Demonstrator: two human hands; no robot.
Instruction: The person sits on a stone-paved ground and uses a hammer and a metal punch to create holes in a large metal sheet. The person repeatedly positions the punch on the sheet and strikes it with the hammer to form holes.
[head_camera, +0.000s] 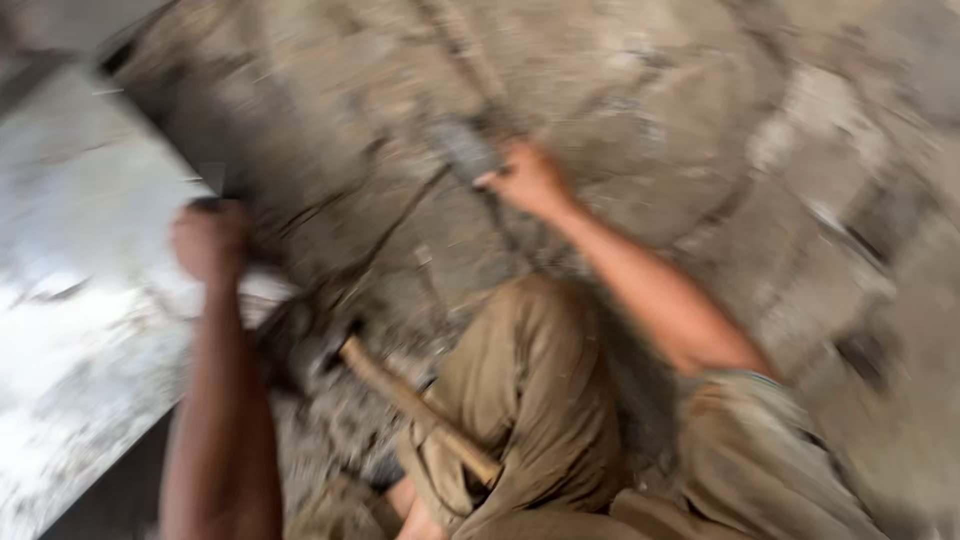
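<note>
The picture is heavily blurred, so only coarse things can be told. The right hand (530, 180) reaches forward over the ground, its fingers curled around a small grey object (465, 150) that shows just beyond the knuckles; what the object is cannot be told through the blur. A thin dark cord or wire (400, 215) trails from that grey object back toward the person, running over the rubble.

Nearer than the grey object and off to its left, the left hand (208, 240) is raised in a closed fist at the edge of a pale, shiny sheet (70, 300) that fills the left side of the view; it seems to grip something dark at its top, but whether it truly holds a thing or only presses against the sheet's edge cannot be told.

Below the grey object, close to the person's body, a hammer (400, 395) lies on the rubble, its wooden handle slanting toward the bent knee and its dark head toward the left forearm. The person's legs, in khaki trousers (540, 380), are folded beneath the right arm. All around lies dusty, cracked ground (720, 120) strewn with broken stone.
</note>
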